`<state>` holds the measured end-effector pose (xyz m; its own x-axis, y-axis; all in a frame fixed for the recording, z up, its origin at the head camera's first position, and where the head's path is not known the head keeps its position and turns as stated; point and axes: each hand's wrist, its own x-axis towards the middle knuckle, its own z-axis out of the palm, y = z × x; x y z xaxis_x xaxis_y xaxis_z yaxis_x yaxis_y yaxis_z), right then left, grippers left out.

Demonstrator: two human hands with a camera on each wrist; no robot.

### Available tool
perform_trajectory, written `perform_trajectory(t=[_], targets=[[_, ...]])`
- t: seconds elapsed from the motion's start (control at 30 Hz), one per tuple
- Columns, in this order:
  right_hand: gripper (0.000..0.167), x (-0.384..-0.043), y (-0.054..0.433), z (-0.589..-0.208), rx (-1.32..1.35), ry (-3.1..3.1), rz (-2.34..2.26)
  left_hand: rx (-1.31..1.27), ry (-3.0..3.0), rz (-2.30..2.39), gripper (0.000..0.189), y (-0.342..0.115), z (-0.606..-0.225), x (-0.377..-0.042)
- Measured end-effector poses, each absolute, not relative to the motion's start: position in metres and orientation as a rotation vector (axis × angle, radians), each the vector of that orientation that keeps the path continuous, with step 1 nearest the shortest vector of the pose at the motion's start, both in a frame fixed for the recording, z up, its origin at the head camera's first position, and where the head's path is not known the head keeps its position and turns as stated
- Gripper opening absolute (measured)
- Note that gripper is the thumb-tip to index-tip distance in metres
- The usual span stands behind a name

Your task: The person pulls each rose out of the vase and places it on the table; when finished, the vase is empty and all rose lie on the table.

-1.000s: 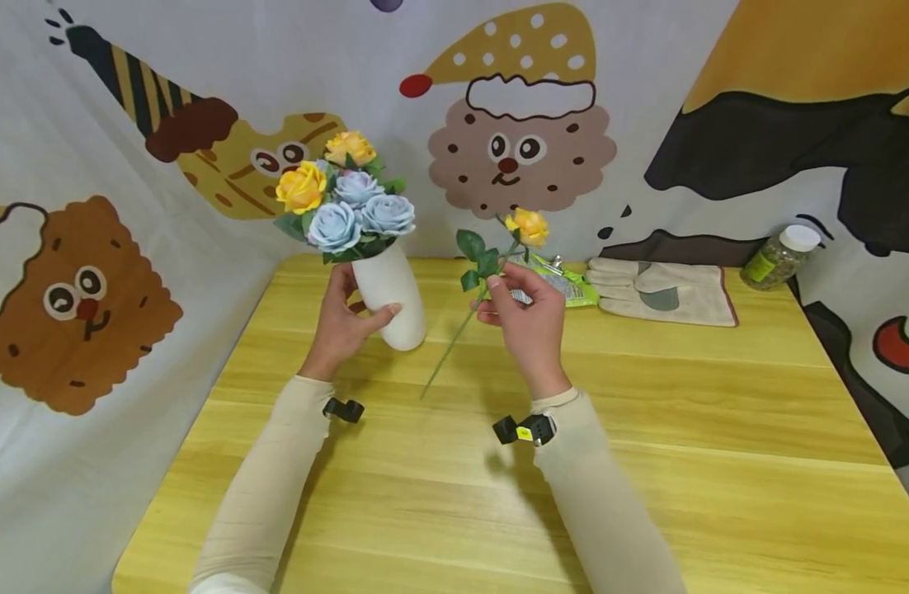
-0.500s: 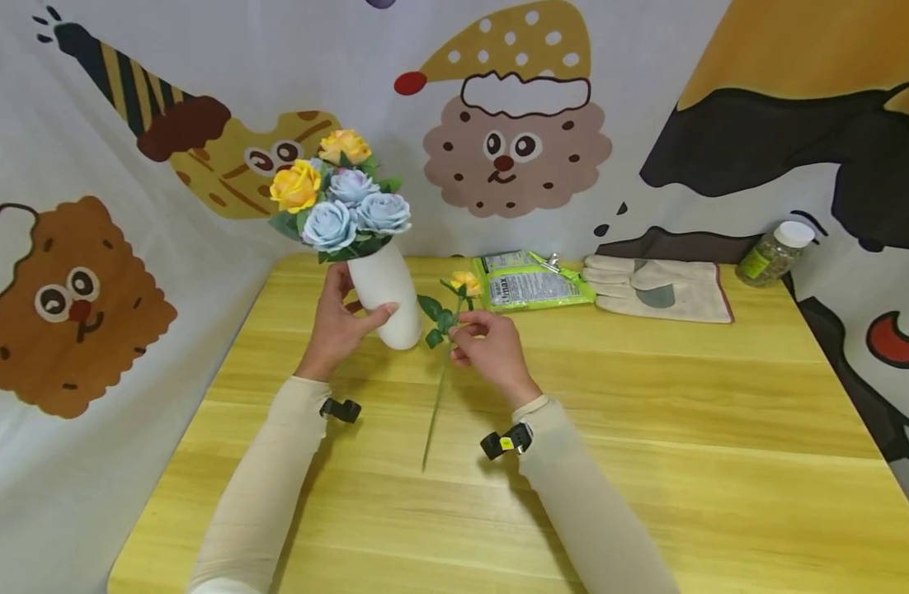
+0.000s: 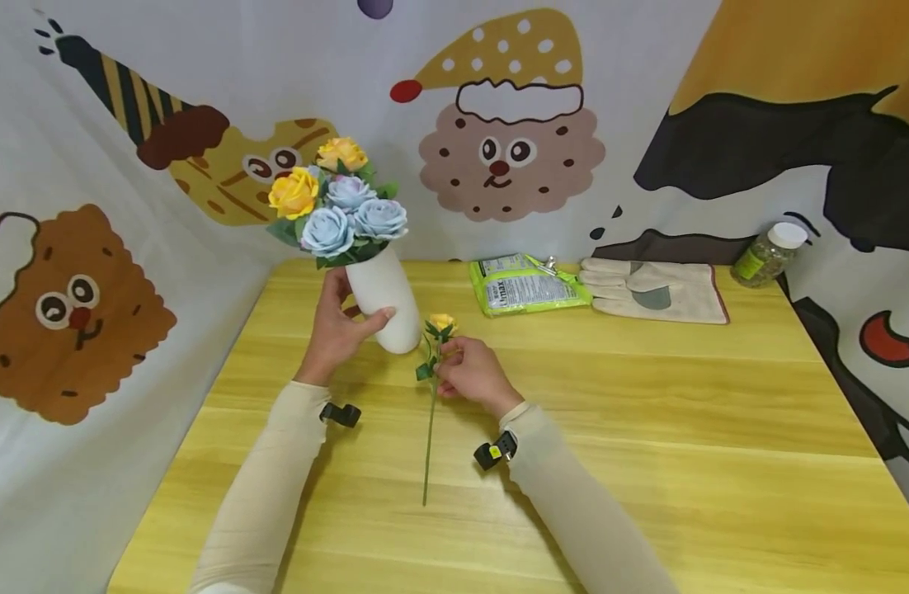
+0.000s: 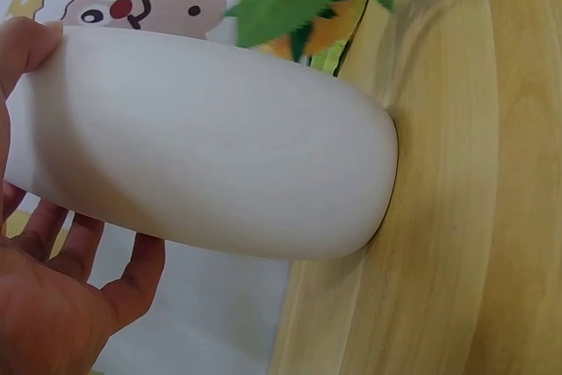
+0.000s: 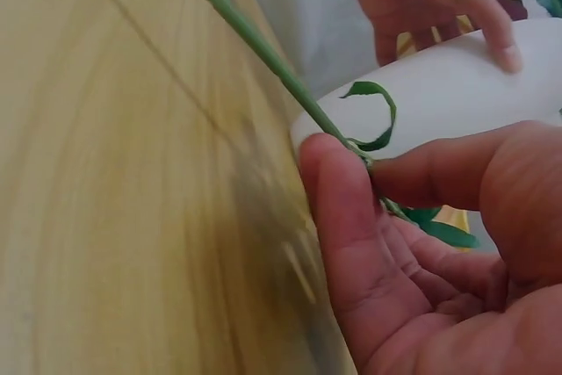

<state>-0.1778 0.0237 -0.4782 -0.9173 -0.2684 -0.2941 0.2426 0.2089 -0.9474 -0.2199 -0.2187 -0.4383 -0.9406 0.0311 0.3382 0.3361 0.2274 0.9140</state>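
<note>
A white vase (image 3: 383, 297) stands on the table, holding several blue and yellow roses (image 3: 350, 198) with green leaves. My left hand (image 3: 336, 326) grips the vase from the left, thumb across its front and fingers round the far side. In the left wrist view the vase (image 4: 211, 142) has its base on the wood. My right hand (image 3: 475, 373) pinches the stem of a single yellow rose (image 3: 443, 323), just right of the vase. Its bare stem points toward me. Thumb and fingertip meet on the green stem (image 5: 263, 59) in the right wrist view, near a curled leaf.
A green packet (image 3: 529, 285) with a metal clip lies at the back of the wooden table (image 3: 647, 462). Beside it are a white work glove (image 3: 655, 290) and a jar (image 3: 770, 256) with a white lid. A cartoon-printed cloth (image 3: 514, 165) hangs behind.
My right hand has brought the yellow rose down, left and nearer to me, turning its stem toward the front. The left hand keeps its hold on the vase, which stays in place.
</note>
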Motion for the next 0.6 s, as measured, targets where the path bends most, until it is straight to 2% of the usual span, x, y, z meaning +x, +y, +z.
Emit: perform_trajectory(t=[0.3, 0.6], targets=[[0.033, -0.178, 0.024, -0.488, -0.045, 1.991, -1.699, -0.343, -2.251, -1.787, 0.078, -0.22, -0.441, -0.22], [0.037, -0.177, 0.026, -0.488, -0.022, 1.952, -1.72, -0.351, -2.281, -1.747, 0.08, -0.221, -0.441, -0.221]])
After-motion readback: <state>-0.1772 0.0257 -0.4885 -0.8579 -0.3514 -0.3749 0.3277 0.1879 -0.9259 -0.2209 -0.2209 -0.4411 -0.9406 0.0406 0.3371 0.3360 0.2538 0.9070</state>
